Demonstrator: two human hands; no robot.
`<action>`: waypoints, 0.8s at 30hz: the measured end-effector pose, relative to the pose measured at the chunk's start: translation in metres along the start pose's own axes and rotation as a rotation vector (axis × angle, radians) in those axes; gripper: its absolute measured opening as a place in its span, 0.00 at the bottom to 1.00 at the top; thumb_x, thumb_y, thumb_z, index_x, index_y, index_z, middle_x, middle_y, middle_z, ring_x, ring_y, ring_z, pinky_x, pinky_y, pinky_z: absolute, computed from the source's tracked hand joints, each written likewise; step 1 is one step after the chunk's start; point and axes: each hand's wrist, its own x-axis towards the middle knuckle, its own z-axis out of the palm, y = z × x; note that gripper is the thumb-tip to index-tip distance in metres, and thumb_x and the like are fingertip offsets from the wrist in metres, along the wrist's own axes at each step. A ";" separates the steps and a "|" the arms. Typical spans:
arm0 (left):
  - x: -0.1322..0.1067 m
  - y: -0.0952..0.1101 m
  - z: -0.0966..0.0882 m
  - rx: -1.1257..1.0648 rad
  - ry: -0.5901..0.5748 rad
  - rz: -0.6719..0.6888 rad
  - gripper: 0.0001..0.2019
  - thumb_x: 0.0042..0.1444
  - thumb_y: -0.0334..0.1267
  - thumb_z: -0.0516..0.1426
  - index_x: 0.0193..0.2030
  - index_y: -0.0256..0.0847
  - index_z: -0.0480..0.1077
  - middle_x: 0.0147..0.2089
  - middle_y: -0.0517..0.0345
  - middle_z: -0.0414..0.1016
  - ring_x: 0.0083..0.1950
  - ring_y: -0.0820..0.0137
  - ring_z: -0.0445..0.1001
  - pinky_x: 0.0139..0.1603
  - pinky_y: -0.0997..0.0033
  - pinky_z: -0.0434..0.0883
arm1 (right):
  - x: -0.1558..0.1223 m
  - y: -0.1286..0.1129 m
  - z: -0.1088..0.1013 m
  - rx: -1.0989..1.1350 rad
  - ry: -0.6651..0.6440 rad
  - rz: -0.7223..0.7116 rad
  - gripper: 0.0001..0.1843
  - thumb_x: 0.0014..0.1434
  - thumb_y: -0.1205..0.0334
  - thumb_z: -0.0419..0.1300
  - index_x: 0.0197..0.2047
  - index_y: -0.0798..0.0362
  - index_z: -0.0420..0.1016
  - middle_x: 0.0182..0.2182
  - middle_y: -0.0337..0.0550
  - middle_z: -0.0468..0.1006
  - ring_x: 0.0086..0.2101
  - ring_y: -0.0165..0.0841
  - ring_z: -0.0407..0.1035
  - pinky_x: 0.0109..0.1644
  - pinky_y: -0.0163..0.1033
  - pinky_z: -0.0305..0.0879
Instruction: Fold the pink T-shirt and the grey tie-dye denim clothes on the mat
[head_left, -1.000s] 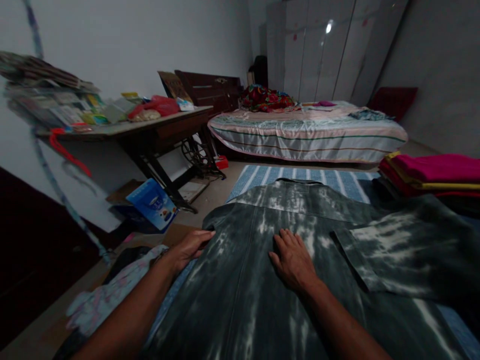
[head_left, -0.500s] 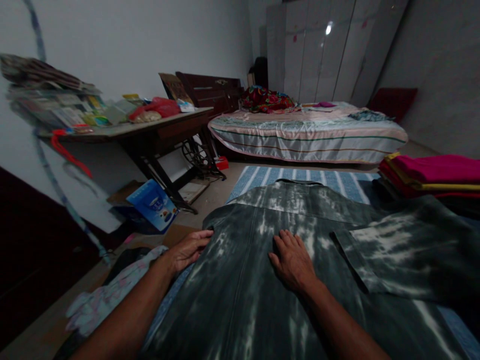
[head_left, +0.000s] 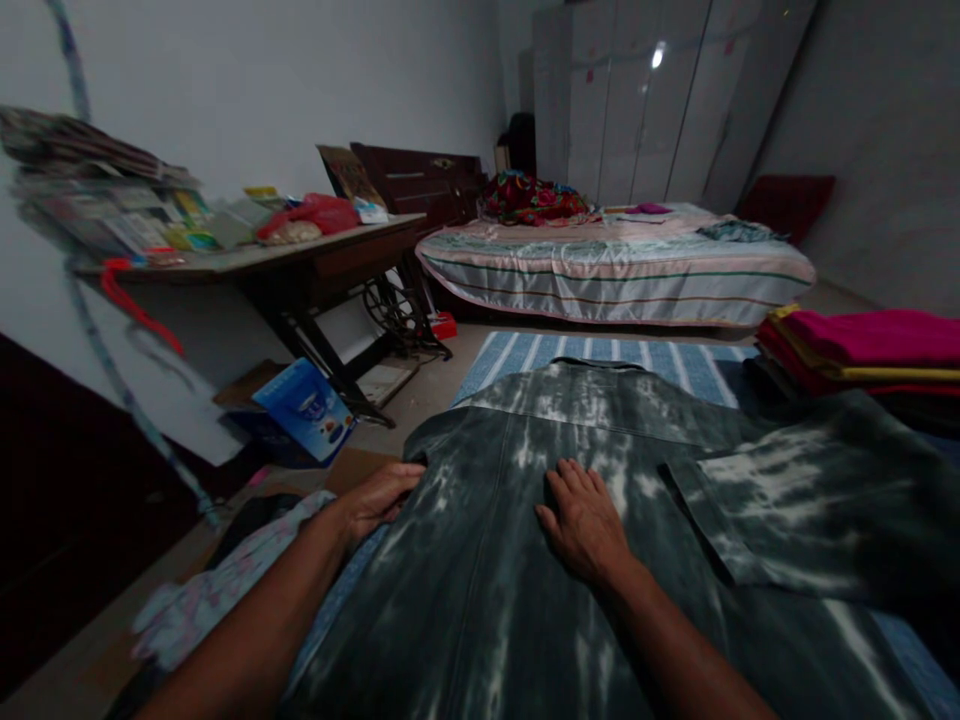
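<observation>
Fingers (head_left: 577, 478) of the right hand (head_left: 589, 525) lay open and slightly spread on the middle of the grey-green shirt (head_left: 480, 570), palm down. Those of the left hand (head_left: 375, 498) were bent at the shirt's left edge, touching it; whether they pinched the cloth, I could not tell. Under the shirt was a blue striped mat (head_left: 517, 352); the collar (head_left: 600, 364) lay at the far end, one sleeve (head_left: 795, 500) folded inward on the right

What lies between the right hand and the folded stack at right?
In the head view, the dark mottled garment and its folded-over sleeve lie between the right hand and the folded stack.
</observation>
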 end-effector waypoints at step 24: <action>0.004 -0.014 -0.008 -0.416 0.039 -0.105 0.10 0.55 0.34 0.58 0.43 0.34 0.75 0.26 0.52 0.80 0.26 0.61 0.79 0.29 0.66 0.78 | 0.000 -0.001 -0.001 0.001 0.006 -0.002 0.28 0.64 0.52 0.49 0.62 0.58 0.64 0.64 0.55 0.59 0.64 0.46 0.49 0.67 0.50 0.39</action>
